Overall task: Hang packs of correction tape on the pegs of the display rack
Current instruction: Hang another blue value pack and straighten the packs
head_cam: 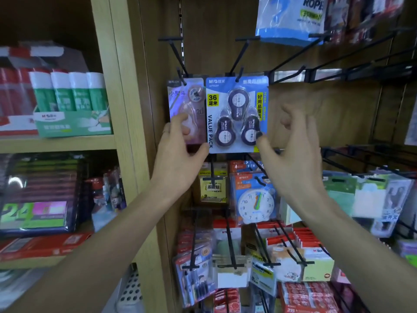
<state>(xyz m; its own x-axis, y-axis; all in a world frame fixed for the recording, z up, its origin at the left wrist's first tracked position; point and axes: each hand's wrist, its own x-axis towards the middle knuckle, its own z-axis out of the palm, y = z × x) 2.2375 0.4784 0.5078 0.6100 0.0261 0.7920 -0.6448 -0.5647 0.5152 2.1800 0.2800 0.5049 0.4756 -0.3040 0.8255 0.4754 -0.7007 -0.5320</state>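
Observation:
Two packs of correction tape hang side by side on black pegs of the display rack. The blue value pack with three dark tape dispensers hangs on the right peg. The smaller purple pack hangs on the left peg. My left hand holds the bottom of the purple pack, fingers on its front and thumb reaching to the blue pack's lower left corner. My right hand touches the blue pack's lower right corner with its thumb; its fingers are spread and loosely bent beside the pack.
Empty black pegs stick out to the right at the same height. Below hang a toy clock pack, sticky notes and red-carded packs. A blue bag hangs above right. Wooden shelves on the left hold glue sticks and boxes.

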